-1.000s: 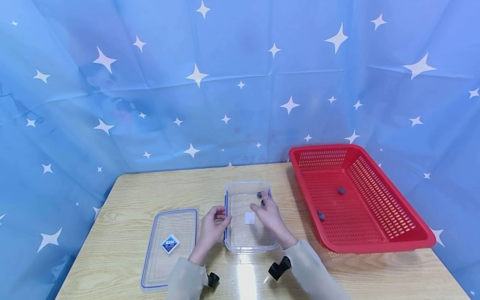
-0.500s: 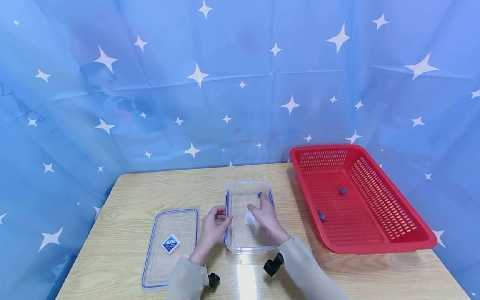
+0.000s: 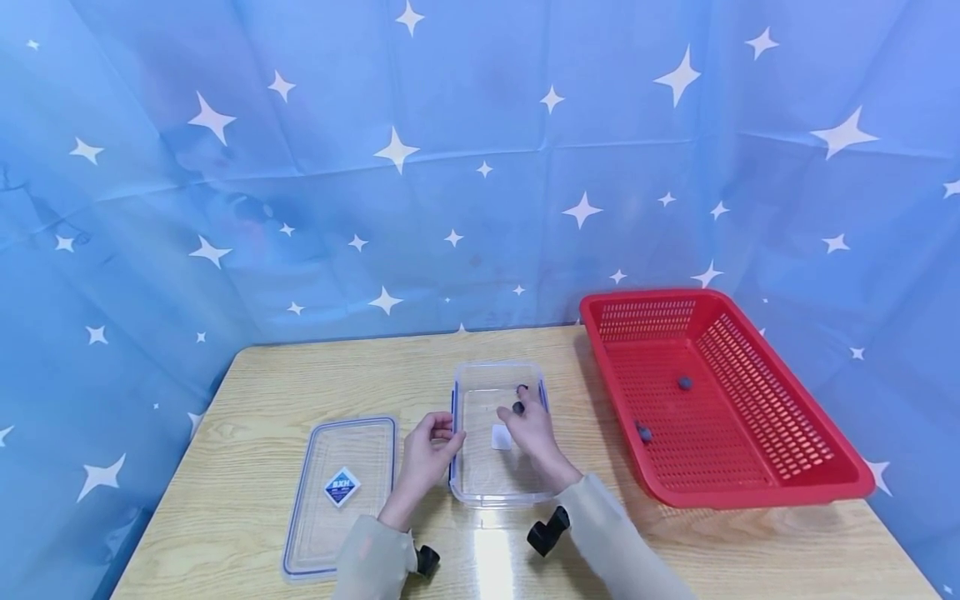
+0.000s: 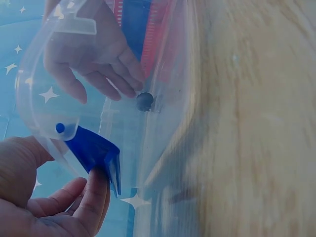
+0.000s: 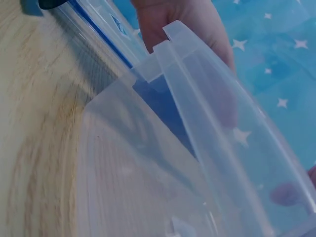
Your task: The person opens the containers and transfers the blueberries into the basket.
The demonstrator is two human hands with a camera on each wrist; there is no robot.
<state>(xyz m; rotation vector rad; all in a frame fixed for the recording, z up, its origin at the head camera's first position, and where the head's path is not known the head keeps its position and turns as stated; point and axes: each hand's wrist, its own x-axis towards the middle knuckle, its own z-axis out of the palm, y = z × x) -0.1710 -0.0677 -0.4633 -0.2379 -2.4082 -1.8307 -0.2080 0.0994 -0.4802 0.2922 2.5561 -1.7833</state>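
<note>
A clear plastic food container (image 3: 480, 479) with blue side latches stands uncovered on the table. My left hand (image 3: 425, 454) grips its left side, thumb at the rim; in the left wrist view fingers touch the hanging blue latch (image 4: 98, 154). My right hand (image 3: 534, 432) is inside the container, fingers loosely extended and thumb apart. A dark blueberry (image 3: 518, 407) lies by its fingers, seen also as a round blueberry (image 4: 144, 101) beside the fingertips in the left wrist view. Another blueberry (image 3: 522, 388) is partly hidden at the fingertips.
A blue-edged clear lid (image 3: 341, 533) with a diamond label lies at the left. At the right stands a red slotted basket (image 3: 720, 492), with one blueberry (image 3: 685, 383) mid-floor and another blueberry (image 3: 643, 433) near its left wall. A star-patterned curtain (image 3: 480, 208) hangs behind.
The right hand shifted slightly left inside the container. The blueberry that its fingers hid half a second ago shows again, a little further left. The left hand stays on the container's side.
</note>
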